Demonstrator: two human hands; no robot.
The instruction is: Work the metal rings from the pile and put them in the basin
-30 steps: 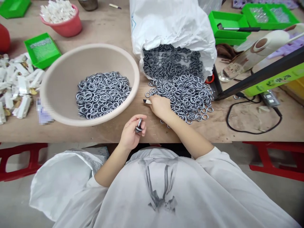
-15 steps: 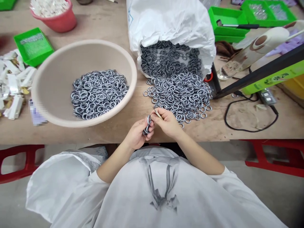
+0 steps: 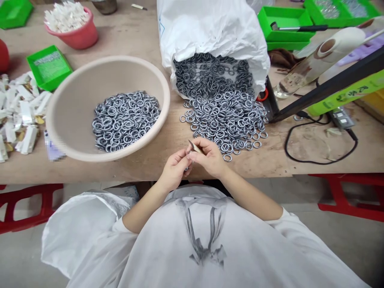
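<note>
We take the beige basin (image 3: 69, 116) as our mark. Just to the right of its near rim, close to the edge of the counter (image 3: 141, 170), our two hands meet. Our left hand (image 3: 174, 170), the nearer to the basin, has its fingers curled together around a gray ring (image 3: 186, 169) (only a sliver shows below the fingers, so we cannot tell how many are in there). Our right hand (image 3: 211, 158), farther right of the basin, pinches a small blade (image 3: 197, 148) with a pale handle, its tip angled up and toward the basin.

Inside the basin we have a pile of rings (image 3: 126, 120). To the basin's right, beyond our hands, a loose heap of rings (image 3: 228, 116) spills from the mouth of a white sack (image 3: 213, 30). Left of the basin we see a green tray (image 3: 66, 71) near its rim and scattered white pieces (image 3: 27, 114); behind it stands a red bowl (image 3: 82, 38).
</note>
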